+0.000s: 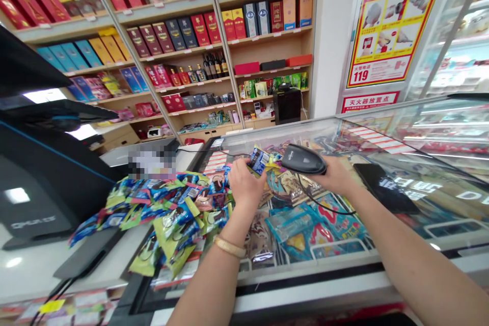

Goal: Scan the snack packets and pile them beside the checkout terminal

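Observation:
My left hand [244, 181] is closed on a small blue snack packet [260, 159], held up over the glass lid of a chest freezer [344, 260]. My right hand [336, 175] grips a black barcode scanner [303, 159], whose head is right beside the packet. The scanner's cable [324, 206] trails down over the glass. A heap of green and blue snack packets [168, 211] lies on the glass just left of my left hand. A gold bracelet [229, 247] sits on my left wrist.
A black till terminal [42, 183] stands on the white counter [30, 265] at left. A dark phone [384, 188] lies on the freezer glass at right. Shelves of boxed goods [171, 35] fill the back wall. A red and yellow poster [393, 15] hangs at right.

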`<state>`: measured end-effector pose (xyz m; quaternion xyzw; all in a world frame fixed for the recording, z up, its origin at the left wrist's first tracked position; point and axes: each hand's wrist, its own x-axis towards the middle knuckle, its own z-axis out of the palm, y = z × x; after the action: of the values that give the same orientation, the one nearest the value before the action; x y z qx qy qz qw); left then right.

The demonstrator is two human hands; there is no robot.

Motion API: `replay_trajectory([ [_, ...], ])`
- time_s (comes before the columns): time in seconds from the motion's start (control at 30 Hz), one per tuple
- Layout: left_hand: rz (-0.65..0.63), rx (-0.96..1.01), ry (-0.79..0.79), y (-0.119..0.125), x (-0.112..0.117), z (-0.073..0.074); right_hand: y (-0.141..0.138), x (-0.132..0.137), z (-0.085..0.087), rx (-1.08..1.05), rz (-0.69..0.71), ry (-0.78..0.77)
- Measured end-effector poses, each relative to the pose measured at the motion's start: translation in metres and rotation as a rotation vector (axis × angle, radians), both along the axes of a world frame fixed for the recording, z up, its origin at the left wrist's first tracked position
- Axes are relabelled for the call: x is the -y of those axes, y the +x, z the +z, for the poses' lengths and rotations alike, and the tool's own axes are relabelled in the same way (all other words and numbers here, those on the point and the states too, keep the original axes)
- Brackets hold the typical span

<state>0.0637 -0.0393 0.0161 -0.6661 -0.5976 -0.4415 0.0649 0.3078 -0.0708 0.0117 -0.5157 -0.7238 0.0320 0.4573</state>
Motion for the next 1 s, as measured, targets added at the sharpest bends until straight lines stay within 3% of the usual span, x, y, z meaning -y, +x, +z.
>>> replay_trajectory([
  [0.23,0.073,-0.032,-0.118,-0.001,0.002,0.004,-0.006,0.001,-0.002,0.043,0.067,-0.099],
  [0.67,0.057,-0.043,-0.111,0.000,0.006,0.004,-0.004,0.000,-0.004,0.016,0.081,-0.114],
  [0.83,0.080,-0.088,-0.095,-0.015,0.008,0.021,-0.001,-0.001,-0.004,-0.065,0.080,-0.084],
  [1.0,0.270,-0.205,-0.094,-0.055,0.016,0.044,0.003,0.001,-0.002,-0.064,0.037,-0.081],
])
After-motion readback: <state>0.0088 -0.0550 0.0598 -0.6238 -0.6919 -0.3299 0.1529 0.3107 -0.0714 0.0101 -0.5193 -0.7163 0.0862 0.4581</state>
